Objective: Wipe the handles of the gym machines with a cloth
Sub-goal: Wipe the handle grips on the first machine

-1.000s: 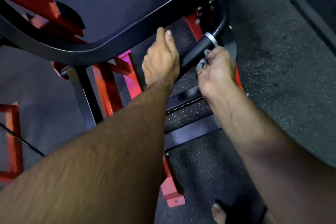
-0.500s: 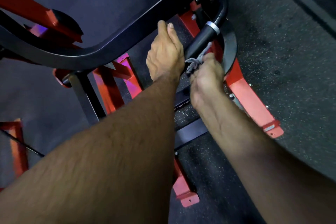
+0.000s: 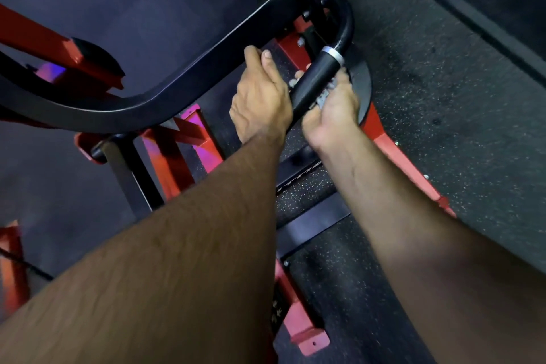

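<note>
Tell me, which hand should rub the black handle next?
The right hand, probably. It already holds the grey cloth against the black handle. The left hand has no cloth and rests beside the handle.

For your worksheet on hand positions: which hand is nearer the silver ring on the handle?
Right. The right hand holds the cloth against the handle just below the ring; the left hand rests farther left.
</note>
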### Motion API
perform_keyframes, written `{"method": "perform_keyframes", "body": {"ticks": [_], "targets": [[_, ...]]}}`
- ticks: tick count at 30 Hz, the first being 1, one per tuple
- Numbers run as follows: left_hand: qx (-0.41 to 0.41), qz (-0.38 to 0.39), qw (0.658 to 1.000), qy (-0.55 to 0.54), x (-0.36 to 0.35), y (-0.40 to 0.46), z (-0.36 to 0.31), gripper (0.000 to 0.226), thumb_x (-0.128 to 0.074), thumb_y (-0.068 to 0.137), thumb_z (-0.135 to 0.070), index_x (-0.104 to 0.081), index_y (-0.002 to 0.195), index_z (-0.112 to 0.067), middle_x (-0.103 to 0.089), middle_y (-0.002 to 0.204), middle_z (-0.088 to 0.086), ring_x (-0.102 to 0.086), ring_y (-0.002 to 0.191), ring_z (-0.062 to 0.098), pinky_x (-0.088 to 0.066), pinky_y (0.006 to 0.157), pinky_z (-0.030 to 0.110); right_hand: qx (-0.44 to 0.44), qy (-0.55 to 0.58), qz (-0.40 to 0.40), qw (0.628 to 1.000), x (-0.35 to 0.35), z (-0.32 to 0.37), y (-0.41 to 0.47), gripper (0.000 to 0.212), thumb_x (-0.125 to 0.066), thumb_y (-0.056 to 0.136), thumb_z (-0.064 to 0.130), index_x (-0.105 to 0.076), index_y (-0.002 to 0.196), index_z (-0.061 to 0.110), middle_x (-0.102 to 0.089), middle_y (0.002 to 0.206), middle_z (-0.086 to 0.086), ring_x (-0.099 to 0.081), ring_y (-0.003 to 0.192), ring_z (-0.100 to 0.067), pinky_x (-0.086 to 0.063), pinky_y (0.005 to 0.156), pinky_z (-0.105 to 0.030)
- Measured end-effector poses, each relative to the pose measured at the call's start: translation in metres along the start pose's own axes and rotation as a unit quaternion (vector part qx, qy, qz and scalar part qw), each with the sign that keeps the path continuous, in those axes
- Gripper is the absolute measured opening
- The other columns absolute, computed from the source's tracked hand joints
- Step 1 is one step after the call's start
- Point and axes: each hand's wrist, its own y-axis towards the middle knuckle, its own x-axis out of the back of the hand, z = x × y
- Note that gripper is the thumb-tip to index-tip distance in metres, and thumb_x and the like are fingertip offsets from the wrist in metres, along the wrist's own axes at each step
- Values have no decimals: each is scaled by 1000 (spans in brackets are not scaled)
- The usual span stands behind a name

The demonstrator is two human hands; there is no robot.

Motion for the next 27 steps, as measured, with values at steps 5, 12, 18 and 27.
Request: {"method": "perform_keyframes", "body": {"ticks": [5, 12, 18, 27], "targets": [[4, -2, 1000, -4, -1, -1, 0, 35, -22, 111, -45, -45, 116, -20, -63, 94, -3, -53, 79, 30, -31, 70, 39, 20, -66, -30, 997, 15, -32, -6, 34, -41, 108, 25, -66, 94, 8, -70, 72, 2, -63, 69, -11, -49, 65, -23], [11, 6, 1000, -12, 1, -1, 0, 34, -22, 111, -44, -45, 114, -20, -50, 84, -14, -43, 74, 21, -30, 71, 38, -65, -42, -5, 997, 27, -28, -22, 23, -46, 103, 22, -57, 82, 21, -58, 80, -3, -54, 69, -15, -41, 65, -26], [29, 28, 999, 3, 2, 1, -1, 43, -21, 111, -47, -54, 112, -20, -69, 103, 0, -61, 92, 33, -33, 74, 37, 0, 5, -28, 1000, -7, 25, 10, 28, -41, 105, 26, -62, 117, 11, -65, 115, -21, -65, 110, -32, -52, 100, -40], [23, 31, 999, -2, 2, 2, -1, 40, -22, 111, -44, -54, 114, -20, -69, 105, 6, -64, 96, 35, -35, 74, 39, 66, -192, -7, 979, 39, -59, -28, 23, -36, 105, 0, -59, 107, -2, -54, 71, -8, -48, 57, -15, -38, 59, -33]]}}
